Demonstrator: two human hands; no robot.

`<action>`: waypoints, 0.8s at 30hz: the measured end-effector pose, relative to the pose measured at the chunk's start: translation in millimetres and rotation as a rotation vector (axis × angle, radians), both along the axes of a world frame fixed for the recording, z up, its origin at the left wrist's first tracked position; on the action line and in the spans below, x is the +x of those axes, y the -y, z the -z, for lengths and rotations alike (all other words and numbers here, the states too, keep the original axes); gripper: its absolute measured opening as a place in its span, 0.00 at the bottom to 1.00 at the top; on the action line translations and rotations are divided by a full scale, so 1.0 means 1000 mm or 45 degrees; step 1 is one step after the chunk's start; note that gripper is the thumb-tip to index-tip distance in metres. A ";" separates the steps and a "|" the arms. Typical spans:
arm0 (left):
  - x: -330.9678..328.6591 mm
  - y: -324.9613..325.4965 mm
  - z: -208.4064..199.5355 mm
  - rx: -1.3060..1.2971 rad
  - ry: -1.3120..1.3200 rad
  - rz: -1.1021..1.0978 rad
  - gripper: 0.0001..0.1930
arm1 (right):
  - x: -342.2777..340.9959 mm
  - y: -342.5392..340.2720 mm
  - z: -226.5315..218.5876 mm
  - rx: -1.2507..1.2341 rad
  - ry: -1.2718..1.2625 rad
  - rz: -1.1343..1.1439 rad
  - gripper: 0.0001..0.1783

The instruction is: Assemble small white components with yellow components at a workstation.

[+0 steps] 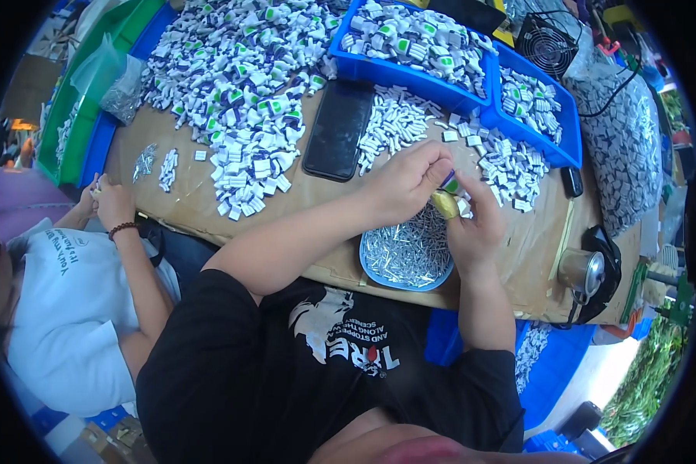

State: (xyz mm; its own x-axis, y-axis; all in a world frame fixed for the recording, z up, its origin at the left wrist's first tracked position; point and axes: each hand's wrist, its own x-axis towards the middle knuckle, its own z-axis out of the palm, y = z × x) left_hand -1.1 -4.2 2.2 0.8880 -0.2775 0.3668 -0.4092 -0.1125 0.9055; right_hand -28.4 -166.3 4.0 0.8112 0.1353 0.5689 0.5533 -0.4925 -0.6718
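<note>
My left hand [408, 184] and my right hand [475, 220] meet over a blue tub [366, 267] of thin silver metal pins [407, 249]. Both are closed, fingertips together, around a small white, purple and green plastic piece [450, 184]. The fingers partly cover it, so its full shape is hidden. A yellow wrapping [444, 204] shows at the fingertips, on my right hand's side. Left of my left hand lies a black phone [337, 130]. Small white plastic pieces [397, 120] are heaped just beyond my hands, and white and purple pieces [510, 170] spread to the right.
A large heap of white, purple and green pieces [240, 69] covers the table's far left. Blue bins [410, 81] of similar pieces stand at the back. On the right are a stuffed clear bag [619, 147] and a metal cup [580, 271]. A co-worker's hands [110, 203] work at left.
</note>
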 end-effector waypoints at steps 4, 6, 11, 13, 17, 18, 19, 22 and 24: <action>-0.004 -0.001 -0.006 -0.013 -0.013 0.013 0.15 | -0.006 -0.005 -0.007 -0.137 0.091 -0.027 0.23; -0.004 0.000 -0.006 0.035 0.019 -0.006 0.17 | -0.006 -0.006 -0.006 -0.114 0.091 -0.008 0.23; -0.004 0.001 -0.005 0.157 0.006 -0.041 0.17 | -0.006 -0.004 -0.006 -0.160 0.140 -0.074 0.20; -0.005 0.002 -0.003 0.149 0.014 -0.047 0.17 | -0.007 -0.003 -0.006 -0.152 0.098 -0.064 0.19; 0.004 0.000 0.009 -0.159 -0.471 0.164 0.14 | -0.008 0.011 0.015 0.110 -0.097 -0.111 0.21; 0.007 0.001 0.006 -0.368 -0.728 0.249 0.13 | -0.006 0.016 0.015 0.084 -0.097 -0.091 0.21; 0.007 -0.009 0.001 -0.569 -0.987 0.364 0.12 | -0.003 0.014 0.015 0.147 -0.142 -0.124 0.22; 0.007 -0.017 0.000 -0.619 -1.011 0.349 0.13 | 0.001 0.005 -0.001 0.124 -0.208 -0.126 0.21; 0.006 -0.014 -0.001 -0.534 -0.968 0.350 0.14 | 0.001 -0.001 -0.012 -0.274 -0.219 -0.056 0.20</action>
State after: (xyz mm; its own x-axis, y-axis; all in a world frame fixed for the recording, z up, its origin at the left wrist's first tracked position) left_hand 5.1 9.4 3.2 0.8540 -0.4910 -0.1718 0.3511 0.3002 0.8869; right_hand -27.3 -165.0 16.3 0.8840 0.2752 0.3780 0.4643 -0.6122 -0.6400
